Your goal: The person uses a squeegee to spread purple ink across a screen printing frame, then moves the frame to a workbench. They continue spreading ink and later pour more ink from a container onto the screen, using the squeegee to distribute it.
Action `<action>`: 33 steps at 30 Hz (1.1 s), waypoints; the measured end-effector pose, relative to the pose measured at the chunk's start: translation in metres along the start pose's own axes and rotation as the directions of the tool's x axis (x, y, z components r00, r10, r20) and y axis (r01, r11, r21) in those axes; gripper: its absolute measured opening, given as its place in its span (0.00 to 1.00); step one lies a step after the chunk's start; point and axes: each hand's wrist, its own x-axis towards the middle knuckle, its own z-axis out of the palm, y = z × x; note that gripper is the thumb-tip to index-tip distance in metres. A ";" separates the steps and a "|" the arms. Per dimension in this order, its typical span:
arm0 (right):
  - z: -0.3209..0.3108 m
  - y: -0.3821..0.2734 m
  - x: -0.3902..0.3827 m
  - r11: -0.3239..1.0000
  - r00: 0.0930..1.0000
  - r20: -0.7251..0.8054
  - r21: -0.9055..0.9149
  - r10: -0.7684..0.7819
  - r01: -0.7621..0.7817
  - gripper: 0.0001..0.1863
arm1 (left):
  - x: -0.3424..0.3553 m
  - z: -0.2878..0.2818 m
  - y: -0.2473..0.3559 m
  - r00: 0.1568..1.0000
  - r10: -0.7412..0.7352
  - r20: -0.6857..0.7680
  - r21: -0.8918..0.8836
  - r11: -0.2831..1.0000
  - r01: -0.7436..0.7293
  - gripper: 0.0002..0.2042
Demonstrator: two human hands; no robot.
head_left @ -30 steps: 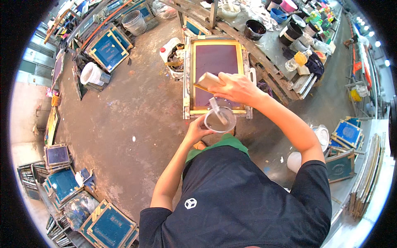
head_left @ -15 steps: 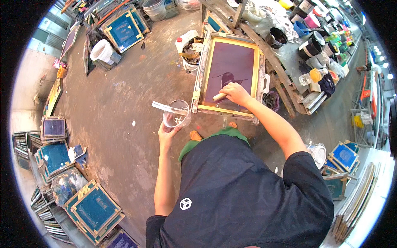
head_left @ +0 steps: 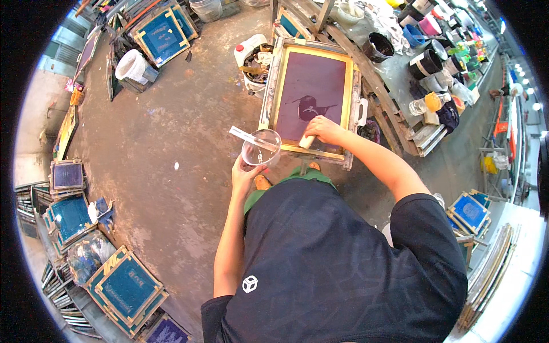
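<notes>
My left hand [head_left: 245, 171] is closed around a clear plastic cup [head_left: 262, 158], which sits by the near left corner of a screen printing frame. A flat whitish stick [head_left: 245, 135] leans in the cup and juts out over its rim; pale residue clings inside. My right hand [head_left: 325, 130] grips a small pale squeegee [head_left: 307, 141] over the near end of the frame. The frame's dark purple mesh [head_left: 314, 74] has yellow tape along its border. A darker, wet-looking patch [head_left: 307, 108] lies on the mesh just beyond my right hand.
Beyond the frame's left side stands a bucket of rags [head_left: 255, 86] with a white jug [head_left: 250, 47]. A wooden pallet [head_left: 374, 86] and a table crowded with tubs lie to the right. Teal screens [head_left: 128, 287] are stacked at left; a white bucket [head_left: 133, 66] stands far left.
My left hand has brought the cup and stick rightward, closer to the frame. My right hand has drawn the squeegee slightly nearer and tilted it. The whole view has shifted a little.
</notes>
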 end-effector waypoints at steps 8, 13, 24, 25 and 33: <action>-0.012 -0.016 -0.009 0.926 0.918 -0.129 0.093 0.375 -0.365 0.17 | 0.033 0.001 -0.041 0.999 0.037 0.013 -0.024 0.999 -0.036 0.38; -0.013 0.003 0.019 0.696 0.740 -0.024 0.363 0.672 -0.620 0.23 | 0.030 0.002 -0.045 1.000 -0.014 0.014 -0.034 0.999 0.015 0.36; 0.041 0.072 0.018 0.614 0.779 0.374 0.479 0.503 -0.627 0.26 | 0.014 0.015 -0.045 0.996 -0.080 -0.033 0.178 0.980 0.085 0.38; 0.042 0.076 0.016 0.619 0.782 0.395 0.478 0.482 -0.623 0.25 | 0.015 0.018 -0.043 0.997 -0.059 -0.053 0.234 0.970 0.070 0.38; -0.004 0.088 -0.027 0.001 0.765 0.464 0.855 0.447 -0.519 0.29 | 0.043 0.038 -0.058 0.997 -0.032 -0.072 0.399 0.915 0.059 0.43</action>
